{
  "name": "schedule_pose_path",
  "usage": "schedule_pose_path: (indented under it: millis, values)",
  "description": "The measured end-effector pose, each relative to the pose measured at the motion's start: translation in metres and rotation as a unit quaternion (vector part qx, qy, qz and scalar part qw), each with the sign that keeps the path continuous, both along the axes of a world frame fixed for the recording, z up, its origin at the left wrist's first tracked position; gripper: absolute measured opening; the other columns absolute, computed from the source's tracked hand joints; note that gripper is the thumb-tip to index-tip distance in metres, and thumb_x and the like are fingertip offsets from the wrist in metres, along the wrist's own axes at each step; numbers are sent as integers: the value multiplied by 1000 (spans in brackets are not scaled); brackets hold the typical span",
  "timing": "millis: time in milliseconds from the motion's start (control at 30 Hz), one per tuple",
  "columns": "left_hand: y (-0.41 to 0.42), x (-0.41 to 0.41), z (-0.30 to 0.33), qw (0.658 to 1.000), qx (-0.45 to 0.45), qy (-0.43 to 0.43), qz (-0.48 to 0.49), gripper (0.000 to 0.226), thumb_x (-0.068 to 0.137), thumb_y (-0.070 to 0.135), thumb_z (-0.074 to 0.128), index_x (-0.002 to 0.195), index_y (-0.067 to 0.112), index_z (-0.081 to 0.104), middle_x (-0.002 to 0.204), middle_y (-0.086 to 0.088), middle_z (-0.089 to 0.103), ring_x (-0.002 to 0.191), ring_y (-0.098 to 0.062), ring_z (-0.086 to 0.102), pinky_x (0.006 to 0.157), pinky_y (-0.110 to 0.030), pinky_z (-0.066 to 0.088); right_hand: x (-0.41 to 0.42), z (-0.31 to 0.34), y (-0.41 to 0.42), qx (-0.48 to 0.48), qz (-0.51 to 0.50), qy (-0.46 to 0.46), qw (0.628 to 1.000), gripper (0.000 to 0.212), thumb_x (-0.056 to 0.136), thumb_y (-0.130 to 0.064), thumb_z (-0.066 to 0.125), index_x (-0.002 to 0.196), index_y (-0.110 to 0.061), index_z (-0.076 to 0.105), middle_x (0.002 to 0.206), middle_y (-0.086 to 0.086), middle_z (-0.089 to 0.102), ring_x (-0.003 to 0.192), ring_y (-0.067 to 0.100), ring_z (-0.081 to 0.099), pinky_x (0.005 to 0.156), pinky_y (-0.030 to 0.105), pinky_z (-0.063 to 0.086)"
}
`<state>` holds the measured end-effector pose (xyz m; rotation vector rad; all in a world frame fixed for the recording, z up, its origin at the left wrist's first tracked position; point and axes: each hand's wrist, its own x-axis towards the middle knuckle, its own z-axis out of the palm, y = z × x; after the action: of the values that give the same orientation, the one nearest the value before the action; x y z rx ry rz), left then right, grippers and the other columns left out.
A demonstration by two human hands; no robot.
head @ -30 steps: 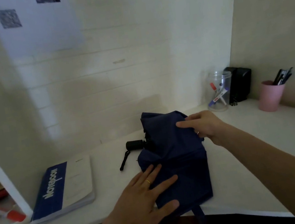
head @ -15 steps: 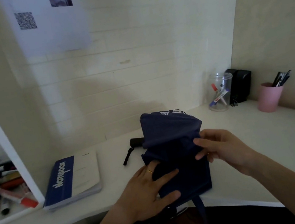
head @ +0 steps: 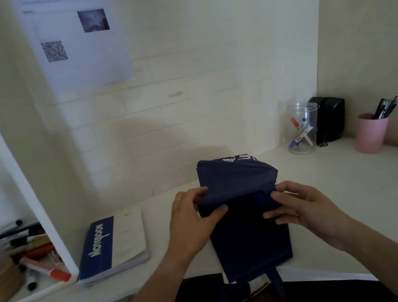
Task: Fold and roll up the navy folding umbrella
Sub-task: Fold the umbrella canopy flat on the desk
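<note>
White desk [head: 359, 191] in cream brick corner; hands pinch navy umbrella [head: 250, 235]

Umbrella [head: 247, 233] navy, white lettering; notebook [head: 112, 244] blue and white; cup [head: 370, 132] pink; counter [head: 359, 189] white.

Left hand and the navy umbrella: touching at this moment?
Touching. The head view shows the left hand pinching a fold of the navy umbrella, thumb lying on the canopy fabric, fingers curled over the fold's edge.
</note>
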<state>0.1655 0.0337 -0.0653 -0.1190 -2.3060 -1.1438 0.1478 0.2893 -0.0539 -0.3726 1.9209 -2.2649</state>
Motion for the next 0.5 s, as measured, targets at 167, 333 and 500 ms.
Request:
schedule_pose_path:
  millis: [167,333,500]
  values:
    - [-2,2,1,998,35,39,-29,19,81,29,83,88,45,75,108,11,63,108,-12,61,94,-30,51,1,1,4,52,-11,39,998,10,95,-14,64,96,-5,68,88,10,71,83,30,74,69,33,57]
    - [4,23,6,974,223,12,-29,18,88,20,77,106,24,78,103,3,76,95,-9,72,85,-26,60,2,-3,5,77,-37,66,994,11,94,-12,66,92,-3,72,88,12,70,77,24,72,68,31,58]
    - [15,19,15,927,355,-101,-66,54,77,30,87,126,25,63,117,2,72,100,-1,69,73,-12,55,2,-2,3,45,-25,47,998,7,93,-12,67,92,-6,71,88,11,70,79,26,73,72,32,58]
